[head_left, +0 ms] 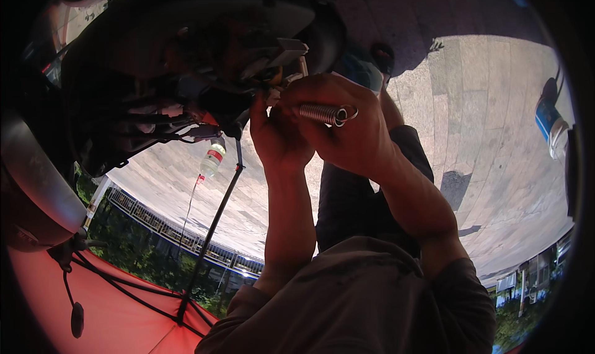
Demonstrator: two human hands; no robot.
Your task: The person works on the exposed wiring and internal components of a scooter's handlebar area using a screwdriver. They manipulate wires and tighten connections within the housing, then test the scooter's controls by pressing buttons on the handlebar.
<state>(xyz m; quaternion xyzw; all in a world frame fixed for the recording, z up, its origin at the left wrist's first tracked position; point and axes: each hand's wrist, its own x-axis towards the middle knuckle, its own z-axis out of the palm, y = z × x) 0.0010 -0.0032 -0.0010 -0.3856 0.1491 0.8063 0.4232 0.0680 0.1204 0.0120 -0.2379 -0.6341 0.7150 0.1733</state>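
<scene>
Both my hands are together at the upper middle, close under the dark underside of a vehicle [186, 38] that looks like a scooter or motorcycle. A metal coil spring [319, 113] with a hooked end lies across my right hand [353, 121], whose fingers are curled around it. My left hand [279, 137] is raised next to it, fingers bent up around a small pale part [273, 97]. Shadow hides the fingertips of both hands. Just above them sits a metal bracket [288, 53] on the vehicle.
Dark cables [161, 124] hang left of my hands. A bottle [212, 159] with pale liquid stands near a thin black pole [217, 211]. A silver panel [37, 174] and red canopy [62, 292] fill the lower left. A blue-and-white object [549, 126] lies on the paving [489, 106].
</scene>
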